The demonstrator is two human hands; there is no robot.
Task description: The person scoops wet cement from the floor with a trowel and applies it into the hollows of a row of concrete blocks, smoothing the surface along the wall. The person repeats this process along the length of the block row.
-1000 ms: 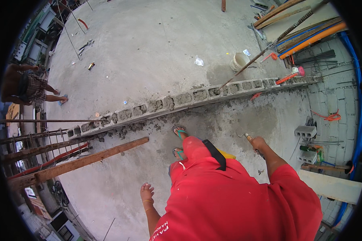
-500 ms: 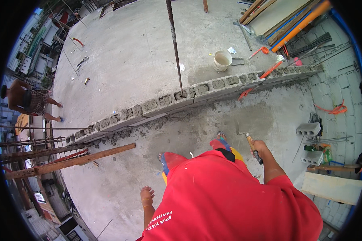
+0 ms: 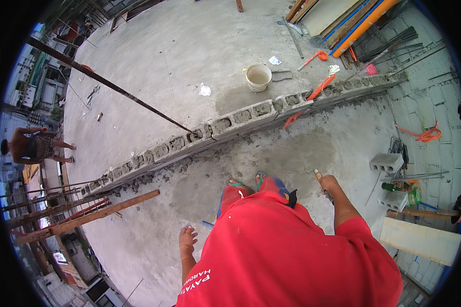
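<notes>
My right hand (image 3: 331,183) is closed around the wooden handle of a trowel (image 3: 318,175), held out at my right side. The blade is hard to make out against the grey floor. At my left side hangs my left hand (image 3: 187,237), fingers loosely apart, with nothing plainly in it. Ahead of me a low hollow-block wall (image 3: 221,134) runs across the floor, its top cells partly filled with mortar. A steel bar (image 3: 112,82) rises from one of those cells. Beyond the wall stands a pale bucket (image 3: 258,78) with greyish contents.
Two hollow blocks, one being this grey block (image 3: 386,162), lie near the right-hand block wall (image 3: 430,110). A long timber (image 3: 92,217) juts in from the left. Boards and an orange pipe (image 3: 363,28) lie far right. Another person (image 3: 28,146) stands at far left.
I have moved to the right along the wall, and my feet are closer together. The bucket and steel bar have shifted left in view. The trowel stays in my right hand.
</notes>
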